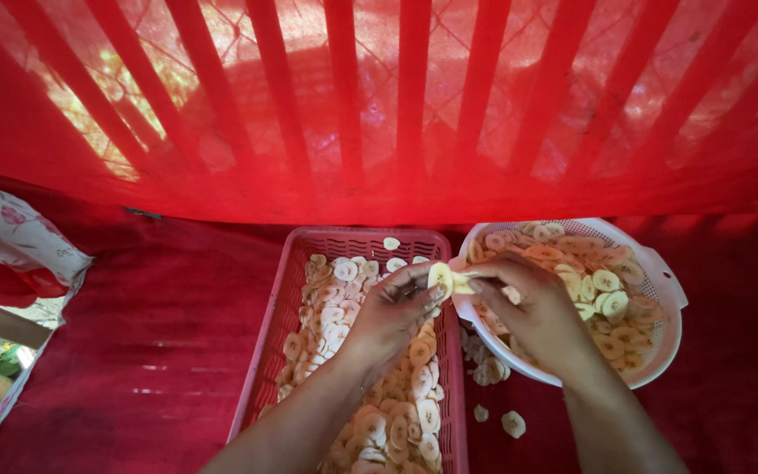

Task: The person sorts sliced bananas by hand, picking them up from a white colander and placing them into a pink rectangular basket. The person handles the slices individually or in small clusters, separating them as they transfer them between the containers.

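both hands meet over gap btwn pink basket (284, 290) and white colander (665, 281). left hand (389, 312) and right hand (532, 312) each pinch a stuck pair of banana slices (447, 279), fingers closed on it. long axis runs left-right, basket directly left/near.

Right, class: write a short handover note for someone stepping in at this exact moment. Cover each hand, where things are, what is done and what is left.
Left hand: over the pink basket, fingertips pinching a pale banana slice.
Right hand: over the near rim of the white colander, fingers on the same clump of slices, where the two hands meet.
Done: a layer of slices is spread across the basket.
Left: the colander holds a heap of slices; a few loose slices lie on the red cloth between and below the two containers.
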